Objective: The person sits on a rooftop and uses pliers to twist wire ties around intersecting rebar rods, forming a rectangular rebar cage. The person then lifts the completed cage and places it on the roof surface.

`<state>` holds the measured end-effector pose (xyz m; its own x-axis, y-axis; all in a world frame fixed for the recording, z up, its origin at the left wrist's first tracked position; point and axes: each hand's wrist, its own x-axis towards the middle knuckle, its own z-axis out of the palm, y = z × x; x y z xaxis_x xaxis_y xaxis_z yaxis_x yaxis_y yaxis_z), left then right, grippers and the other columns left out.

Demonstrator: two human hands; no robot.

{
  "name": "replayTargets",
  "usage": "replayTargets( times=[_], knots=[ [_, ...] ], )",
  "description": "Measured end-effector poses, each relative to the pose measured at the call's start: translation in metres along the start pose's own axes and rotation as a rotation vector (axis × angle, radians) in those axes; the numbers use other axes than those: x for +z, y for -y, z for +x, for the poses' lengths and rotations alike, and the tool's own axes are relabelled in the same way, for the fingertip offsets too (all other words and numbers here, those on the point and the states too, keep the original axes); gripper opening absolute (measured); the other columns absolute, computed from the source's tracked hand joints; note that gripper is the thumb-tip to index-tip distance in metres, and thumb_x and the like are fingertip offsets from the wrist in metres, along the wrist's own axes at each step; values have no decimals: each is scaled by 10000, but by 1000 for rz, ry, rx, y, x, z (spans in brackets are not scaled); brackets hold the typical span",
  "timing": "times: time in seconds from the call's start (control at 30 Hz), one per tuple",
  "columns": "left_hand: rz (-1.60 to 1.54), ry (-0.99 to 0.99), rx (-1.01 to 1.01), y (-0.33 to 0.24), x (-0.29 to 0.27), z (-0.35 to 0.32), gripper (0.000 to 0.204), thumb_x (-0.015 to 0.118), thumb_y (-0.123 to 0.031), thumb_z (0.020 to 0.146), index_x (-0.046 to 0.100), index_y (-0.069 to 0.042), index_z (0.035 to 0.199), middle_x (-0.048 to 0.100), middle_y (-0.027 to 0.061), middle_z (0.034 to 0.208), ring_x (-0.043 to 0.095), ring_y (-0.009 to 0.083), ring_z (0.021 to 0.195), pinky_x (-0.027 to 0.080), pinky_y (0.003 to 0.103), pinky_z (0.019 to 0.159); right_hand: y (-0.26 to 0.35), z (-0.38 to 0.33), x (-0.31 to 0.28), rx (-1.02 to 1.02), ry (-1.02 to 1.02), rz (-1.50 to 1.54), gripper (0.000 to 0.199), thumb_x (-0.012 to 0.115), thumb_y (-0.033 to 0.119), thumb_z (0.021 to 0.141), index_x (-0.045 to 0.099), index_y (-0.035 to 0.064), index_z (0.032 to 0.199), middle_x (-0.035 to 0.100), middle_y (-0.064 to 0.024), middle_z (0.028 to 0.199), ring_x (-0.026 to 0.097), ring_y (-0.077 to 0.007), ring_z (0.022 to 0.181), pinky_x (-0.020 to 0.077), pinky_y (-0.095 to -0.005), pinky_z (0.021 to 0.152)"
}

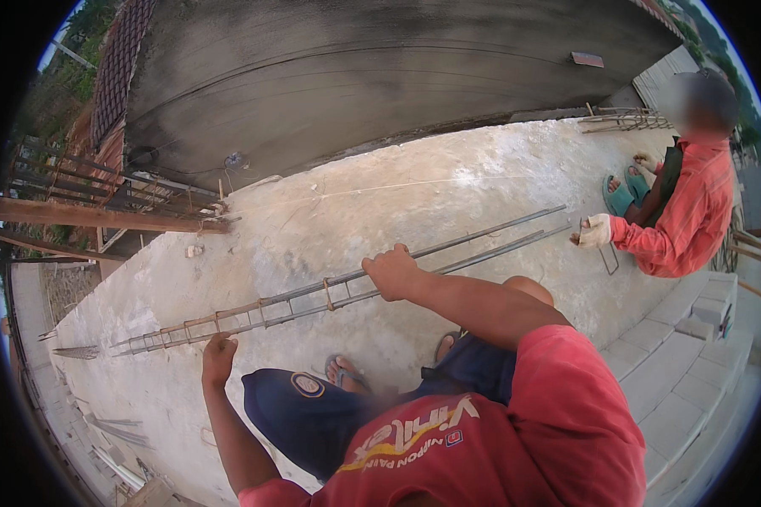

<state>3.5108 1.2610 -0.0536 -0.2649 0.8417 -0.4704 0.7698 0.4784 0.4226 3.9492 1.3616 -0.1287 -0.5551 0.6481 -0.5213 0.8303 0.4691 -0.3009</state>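
A long rebar cage (328,293), steel bars joined by several rusty square stirrups, stretches from the far left toward the right in front of me. The stirrups sit along its left and middle part, while the bars on the right run bare. My right hand (391,272) is closed around the upper bar near the middle of its length. Lower and to the left, my left hand (220,355) pinches the cage's near bar with bent fingers; its fingertips are partly hidden. A bent wire stirrup (609,260) hangs beside a co-worker's gloved hand (594,231), near the bars' right end.
A co-worker in a red shirt (693,203) crouches at the right. Concrete blocks (676,363) are stacked at the lower right. Wooden beams (101,215) jut in at the left, and a grey wall (355,84) rises beyond the slab. More rebar (626,120) lies at the far right.
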Motion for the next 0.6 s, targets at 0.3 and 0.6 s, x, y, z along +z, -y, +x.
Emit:
replayTargets(
  times=[0.3,0.6],
  knots=[
    [152,-153,-9,-53,-4,-6,612,723,-219,794,506,-24,1332,642,239,1126,626,363,1060,496,428,913,-98,-36,-70,10,-65,-94,427,718,153,745,568,83,1139,693,-98,982,678,-294,933,407,-536,862],
    [548,-165,106,-76,2,46,1129,893,-376,592,268,-175,1510,377,175,1479,358,397,1365,364,534,1082,-194,-72,-98,145,-130,-231,431,711,98,679,550,97,1079,650,-100,971,638,-309,974,387,-514,891]
  ],
)
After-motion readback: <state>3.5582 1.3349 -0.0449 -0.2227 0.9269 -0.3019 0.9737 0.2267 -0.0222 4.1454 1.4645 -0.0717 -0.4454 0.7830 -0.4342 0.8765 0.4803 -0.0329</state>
